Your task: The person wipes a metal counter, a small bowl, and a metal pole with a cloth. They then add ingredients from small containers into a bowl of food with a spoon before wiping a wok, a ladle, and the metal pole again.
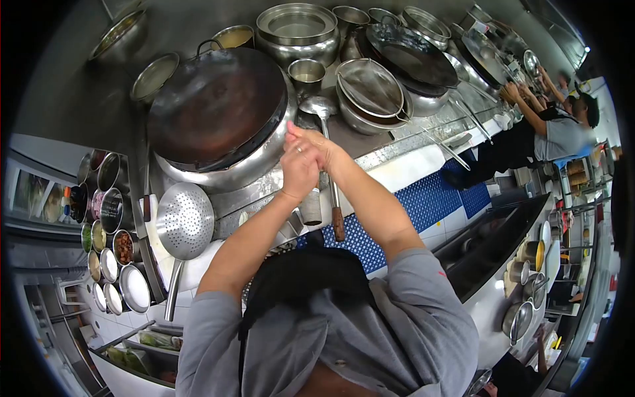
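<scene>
Dark, round metal wok (pixel 215 109) sits in a wide steel ring (pixel 221 180); near it, the left hand (pixel 301 167) and right hand (pixel 312 144) curl closed against each other, beside a wooden-handled steel ladle (pixel 318 106).

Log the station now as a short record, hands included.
Hands: left hand and right hand clasped together; no held item visible
Nearest tool: steel ladle with brown wooden handle, extending past the hands
Cookware: large, round, dark metal wok, ahead and left
Skimmer: round perforated steel skimmer, left of left forearm
Strainer: round wire-mesh strainer, atop silver metal bowl
</scene>
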A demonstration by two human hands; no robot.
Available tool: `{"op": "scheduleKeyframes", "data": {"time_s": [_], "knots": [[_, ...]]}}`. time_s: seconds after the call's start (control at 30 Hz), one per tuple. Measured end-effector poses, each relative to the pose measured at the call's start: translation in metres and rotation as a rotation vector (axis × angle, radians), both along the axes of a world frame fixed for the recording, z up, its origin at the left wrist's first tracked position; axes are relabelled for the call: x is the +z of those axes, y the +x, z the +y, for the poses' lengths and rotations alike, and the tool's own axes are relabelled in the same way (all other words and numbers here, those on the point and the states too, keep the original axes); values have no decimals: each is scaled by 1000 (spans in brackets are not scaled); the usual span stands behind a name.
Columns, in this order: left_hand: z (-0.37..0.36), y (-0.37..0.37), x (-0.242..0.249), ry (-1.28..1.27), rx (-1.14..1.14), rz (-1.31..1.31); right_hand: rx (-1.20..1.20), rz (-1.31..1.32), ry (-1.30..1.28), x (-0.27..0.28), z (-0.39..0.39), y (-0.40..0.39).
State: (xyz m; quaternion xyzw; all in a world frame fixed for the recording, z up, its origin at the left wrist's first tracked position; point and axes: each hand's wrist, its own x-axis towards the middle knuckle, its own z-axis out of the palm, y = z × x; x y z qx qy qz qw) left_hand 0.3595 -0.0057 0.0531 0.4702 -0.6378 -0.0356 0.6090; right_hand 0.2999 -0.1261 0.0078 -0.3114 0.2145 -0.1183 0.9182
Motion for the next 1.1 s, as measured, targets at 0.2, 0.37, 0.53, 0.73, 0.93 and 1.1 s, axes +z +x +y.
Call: {"op": "scheduleKeyframes", "data": {"time_s": [0.2, 0.37, 0.53, 0.73, 0.93, 1.1], "knots": [[2, 15, -1, -208, -202, -615, 582, 472, -856, 50, -7, 21], [-5, 21, -22, 82, -267, -1012, 927, 784, -1445, 76, 18, 49], [-16, 13, -46, 421, -324, -970, 695, 895, -1679, 62, 33, 53], [-9, 15, -61, 656, -254, -522, 276, 878, -1865, 48, 41, 50], [27, 49, -15, 184, 0, -379, -159, 1126, -1755, 70, -43, 36], [77, 75, 11, 366, 180, 911, -217, 1356, -1589, 33, -134, 59]]}}
